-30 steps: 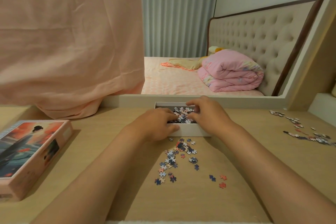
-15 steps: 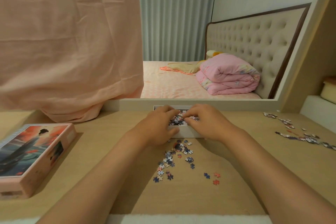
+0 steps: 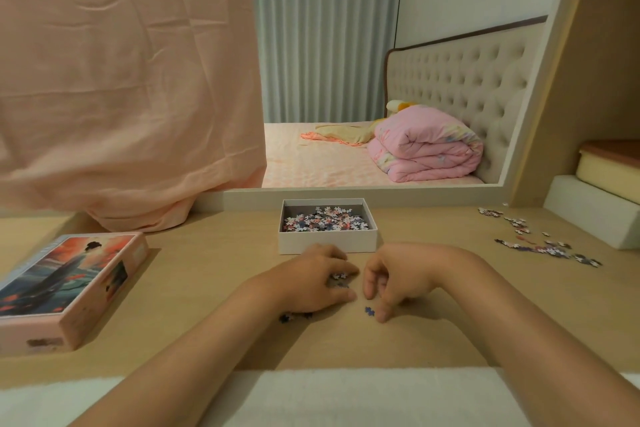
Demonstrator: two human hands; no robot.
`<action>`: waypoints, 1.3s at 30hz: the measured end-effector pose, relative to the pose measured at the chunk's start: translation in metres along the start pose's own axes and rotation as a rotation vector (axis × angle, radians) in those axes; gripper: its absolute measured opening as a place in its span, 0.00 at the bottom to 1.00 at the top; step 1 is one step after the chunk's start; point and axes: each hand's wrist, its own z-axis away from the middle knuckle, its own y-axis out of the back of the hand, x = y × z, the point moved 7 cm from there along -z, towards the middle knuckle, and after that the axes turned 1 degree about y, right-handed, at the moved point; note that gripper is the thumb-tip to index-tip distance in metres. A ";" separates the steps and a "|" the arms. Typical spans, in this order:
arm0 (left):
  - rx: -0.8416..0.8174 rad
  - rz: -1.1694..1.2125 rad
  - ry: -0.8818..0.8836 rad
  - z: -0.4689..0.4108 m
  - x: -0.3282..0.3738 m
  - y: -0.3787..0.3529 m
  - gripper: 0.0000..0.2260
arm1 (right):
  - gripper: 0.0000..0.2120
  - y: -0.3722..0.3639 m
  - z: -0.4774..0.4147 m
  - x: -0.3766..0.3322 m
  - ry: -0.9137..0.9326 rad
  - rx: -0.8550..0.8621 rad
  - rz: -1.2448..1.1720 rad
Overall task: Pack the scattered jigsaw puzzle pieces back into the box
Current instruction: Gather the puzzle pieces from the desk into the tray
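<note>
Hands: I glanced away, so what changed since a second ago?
Both hands drew back from the box toward the person. The left hand now curls over loose pieces on the desk; the right hand sets its thumb beside a blue piece. The box, lid and far-right pieces stayed put.

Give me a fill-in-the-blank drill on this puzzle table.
The white box holds jigsaw ___.
The pictured lid lies to the box's ___.
The lone piece beside the right hand is coloured ___.
Missing words: pieces; left; blue.
</note>
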 end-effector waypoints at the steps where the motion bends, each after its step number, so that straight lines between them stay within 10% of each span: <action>1: 0.037 0.015 -0.011 0.000 0.001 0.004 0.18 | 0.13 0.000 -0.001 -0.001 0.016 0.014 -0.041; 9: 0.170 0.009 -0.012 0.019 -0.015 0.019 0.18 | 0.05 0.002 -0.022 -0.019 0.197 0.333 -0.172; 17: -0.064 0.053 0.111 0.024 -0.016 -0.004 0.35 | 0.15 0.007 -0.008 0.019 0.070 0.043 -0.082; 24: 0.035 0.150 -0.008 0.024 0.000 0.013 0.24 | 0.14 0.011 -0.024 -0.002 0.176 0.461 -0.098; 30: -0.195 -0.099 0.226 0.054 -0.044 0.040 0.44 | 0.12 0.002 -0.027 -0.015 0.220 0.394 0.117; 39: -0.008 0.042 0.099 0.044 -0.043 0.029 0.27 | 0.16 0.001 -0.026 -0.027 0.261 0.455 0.029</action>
